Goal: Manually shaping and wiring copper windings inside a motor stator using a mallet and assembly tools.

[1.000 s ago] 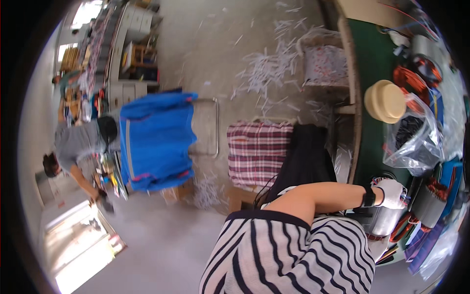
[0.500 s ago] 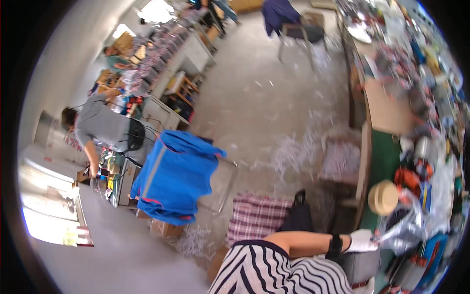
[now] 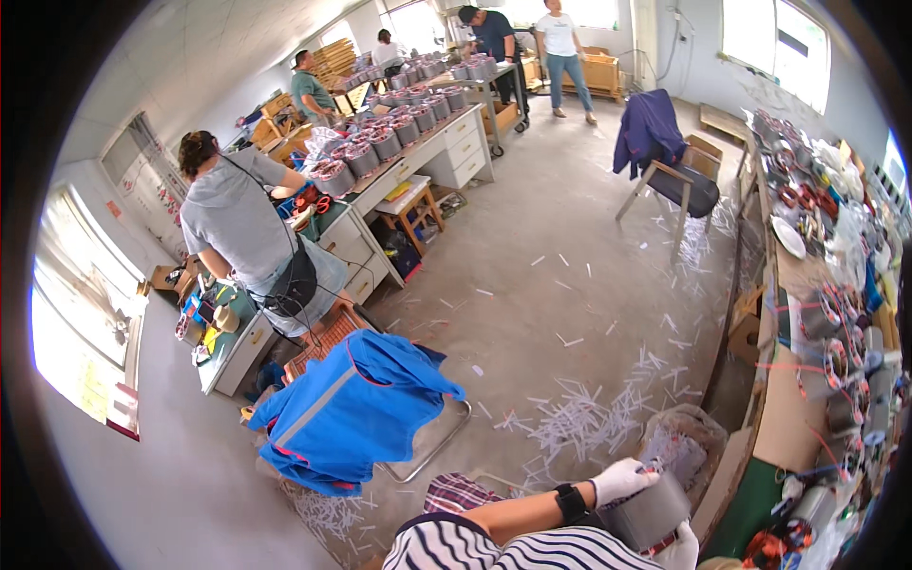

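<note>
One second ago over the desk (image 3: 743,515), the grey cylinder (image 3: 654,511) now shows beyond its edge. Left hand (image 3: 622,481) and right hand (image 3: 678,550) grip it from opposite ends.

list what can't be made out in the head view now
All in the head view:
Right hand: partly cut off by the lower edge
Grey cylinder: far wall hidden by near wall
Checked cloth: partly hidden by the left forearm
What the blue jacket hangs on: mostly covered by it
</note>
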A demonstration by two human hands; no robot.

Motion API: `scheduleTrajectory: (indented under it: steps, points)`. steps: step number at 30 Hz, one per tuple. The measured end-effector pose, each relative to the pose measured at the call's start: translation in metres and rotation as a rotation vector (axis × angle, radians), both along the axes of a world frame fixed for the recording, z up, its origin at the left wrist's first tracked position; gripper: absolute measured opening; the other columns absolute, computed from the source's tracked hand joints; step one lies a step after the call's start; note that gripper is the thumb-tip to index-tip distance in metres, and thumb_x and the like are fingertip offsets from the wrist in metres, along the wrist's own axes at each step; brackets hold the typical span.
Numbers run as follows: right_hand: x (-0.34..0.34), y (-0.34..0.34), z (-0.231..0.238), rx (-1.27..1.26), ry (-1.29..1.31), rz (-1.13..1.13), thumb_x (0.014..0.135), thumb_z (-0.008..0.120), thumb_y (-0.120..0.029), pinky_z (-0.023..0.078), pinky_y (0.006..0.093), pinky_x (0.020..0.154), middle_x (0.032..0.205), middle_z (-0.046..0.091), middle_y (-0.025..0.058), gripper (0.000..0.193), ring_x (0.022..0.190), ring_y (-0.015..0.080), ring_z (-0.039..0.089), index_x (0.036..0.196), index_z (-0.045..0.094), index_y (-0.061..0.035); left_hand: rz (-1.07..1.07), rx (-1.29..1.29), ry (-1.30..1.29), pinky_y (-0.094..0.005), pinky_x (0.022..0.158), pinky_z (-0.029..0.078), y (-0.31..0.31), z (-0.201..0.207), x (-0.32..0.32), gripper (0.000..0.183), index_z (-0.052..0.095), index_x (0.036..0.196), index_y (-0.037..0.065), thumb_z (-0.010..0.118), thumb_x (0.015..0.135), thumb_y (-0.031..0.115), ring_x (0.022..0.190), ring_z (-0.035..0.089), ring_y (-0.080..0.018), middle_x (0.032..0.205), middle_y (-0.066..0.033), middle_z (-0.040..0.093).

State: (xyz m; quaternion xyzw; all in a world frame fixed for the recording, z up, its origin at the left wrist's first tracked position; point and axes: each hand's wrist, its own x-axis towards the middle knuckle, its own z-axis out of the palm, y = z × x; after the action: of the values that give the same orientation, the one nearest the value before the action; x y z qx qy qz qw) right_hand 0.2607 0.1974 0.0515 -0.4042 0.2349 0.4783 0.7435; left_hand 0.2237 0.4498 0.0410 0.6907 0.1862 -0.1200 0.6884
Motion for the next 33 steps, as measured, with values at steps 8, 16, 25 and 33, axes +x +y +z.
scheduleTrajectory:
  steps: [8, 16, 25, 33]
  points:
    - [0.115, 0.237, 0.071, 0.056, -0.227, 0.361, 0.095, 0.042, -0.019, 0.052, 0.0411, 0.083, 0.107, 0.066, 0.0103, 0.028, 0.096, 0.0264, 0.064, 0.115, 0.058, -0.0086, 0.627, -0.263, -0.021, -0.0295, 0.067, 0.046, 0.154, 0.043, 0.027, 0.034, 0.065, 0.095, -0.002, 0.061, 0.091, 0.031, 0.075, 0.056, -0.0109, 0.082, -0.0036, 0.063]
    - [0.246, 0.445, 0.026, 0.046, -0.23, 0.702, 0.095, 0.043, -0.017, 0.049, 0.0444, 0.086, 0.108, 0.066, 0.0128, 0.031, 0.1, 0.0273, 0.062, 0.121, 0.054, -0.0041, 0.984, -0.4, -0.051, -0.0261, 0.064, 0.045, 0.318, 0.036, 0.093, 0.026, 0.066, 0.097, 0.001, 0.064, 0.092, 0.026, 0.071, 0.055, -0.0077, 0.082, 0.0017, 0.062]
    - [0.361, 0.717, 0.027, 0.116, -0.264, 1.044, 0.093, 0.048, -0.012, 0.05, 0.0381, 0.084, 0.101, 0.067, 0.0133, 0.026, 0.088, 0.0257, 0.066, 0.11, 0.059, 0.005, 1.375, -0.364, -0.094, -0.0248, 0.059, 0.045, 0.521, 0.046, 0.169, 0.019, 0.066, 0.092, 0.004, 0.063, 0.091, 0.023, 0.068, 0.058, -0.0071, 0.077, 0.0014, 0.063]
    - [0.469, 0.939, 0.013, 0.027, -0.166, 1.015, 0.093, 0.045, -0.015, 0.047, 0.0486, 0.092, 0.115, 0.062, 0.0189, 0.035, 0.104, 0.0327, 0.061, 0.122, 0.051, 0.0034, 1.264, -0.314, 0.061, -0.0264, 0.063, 0.048, 0.759, 0.067, 0.284, 0.021, 0.067, 0.095, 0.003, 0.063, 0.091, 0.023, 0.07, 0.06, -0.0092, 0.081, -0.0002, 0.065]
